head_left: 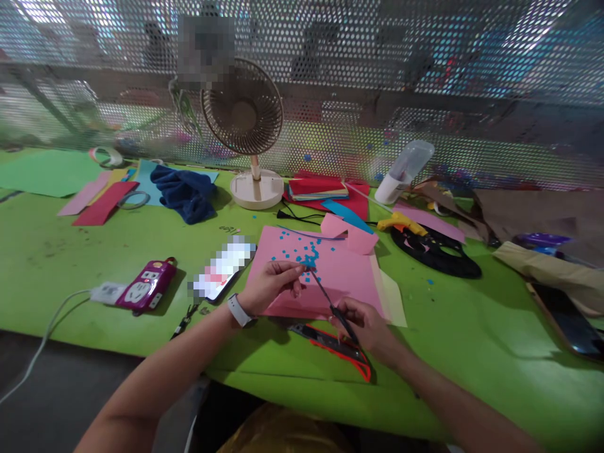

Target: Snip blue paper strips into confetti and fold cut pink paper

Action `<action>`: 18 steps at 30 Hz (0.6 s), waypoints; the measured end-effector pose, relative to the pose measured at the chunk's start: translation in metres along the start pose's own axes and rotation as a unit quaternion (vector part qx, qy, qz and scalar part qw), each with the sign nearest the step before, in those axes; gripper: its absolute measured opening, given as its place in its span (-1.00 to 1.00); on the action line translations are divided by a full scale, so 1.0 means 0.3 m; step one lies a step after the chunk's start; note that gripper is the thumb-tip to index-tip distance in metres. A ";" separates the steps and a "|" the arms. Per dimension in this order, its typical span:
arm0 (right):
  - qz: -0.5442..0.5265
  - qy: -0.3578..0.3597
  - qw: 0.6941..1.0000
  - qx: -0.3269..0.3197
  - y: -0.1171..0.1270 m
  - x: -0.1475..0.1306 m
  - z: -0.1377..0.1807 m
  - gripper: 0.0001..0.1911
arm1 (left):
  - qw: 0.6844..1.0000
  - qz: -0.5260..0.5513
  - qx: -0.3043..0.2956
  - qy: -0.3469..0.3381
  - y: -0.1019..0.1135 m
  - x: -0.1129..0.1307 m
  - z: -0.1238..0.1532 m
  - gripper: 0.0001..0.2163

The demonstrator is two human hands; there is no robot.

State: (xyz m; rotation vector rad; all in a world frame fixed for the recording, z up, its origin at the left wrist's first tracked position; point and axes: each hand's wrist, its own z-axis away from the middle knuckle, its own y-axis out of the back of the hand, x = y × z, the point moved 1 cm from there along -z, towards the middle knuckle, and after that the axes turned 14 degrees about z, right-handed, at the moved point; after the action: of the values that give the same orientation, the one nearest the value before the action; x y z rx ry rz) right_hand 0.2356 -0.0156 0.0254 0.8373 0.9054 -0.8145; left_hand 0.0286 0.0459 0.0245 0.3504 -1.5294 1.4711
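My left hand [274, 283] is closed in a pinch on a thin blue paper strip [309, 263] above a pink paper sheet [352, 274]. In my right hand [365, 324] is a pair of scissors [328, 301], fingers wrapped round the handles, blades pointing up-left to the strip. Several small blue paper squares [302, 248] lie scattered on the pink sheet. A white watch sits on my left wrist.
A red-and-black utility knife [337, 346] lies under my right hand on the green table [56, 251]. Around it are a desk fan [245, 126], blue cloth [186, 189], power strip [144, 286], phone [224, 267], stacked coloured paper [318, 187], yellow glue gun [401, 221], and a second phone [569, 321].
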 end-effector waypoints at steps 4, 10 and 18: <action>-0.008 0.002 1.000 -0.007 -0.002 0.007 -0.001 -0.48 | 1.000 0.000 -0.015 0.006 0.008 -0.010 -0.001 -0.77; 0.000 0.011 1.000 -0.004 0.007 0.016 -0.004 -0.53 | 1.000 0.003 -0.020 0.001 0.011 -0.018 0.001 -0.78; -0.011 -0.004 1.000 -0.005 0.003 0.005 -0.001 -0.49 | 1.000 -0.004 -0.016 0.000 0.006 -0.017 0.000 -0.75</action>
State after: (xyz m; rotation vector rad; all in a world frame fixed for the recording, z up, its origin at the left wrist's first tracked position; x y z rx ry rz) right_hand 0.2369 -0.0154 0.0240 0.8163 0.9120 -0.8308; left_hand 0.0297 0.0443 0.0194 0.3368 -1.5484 1.4392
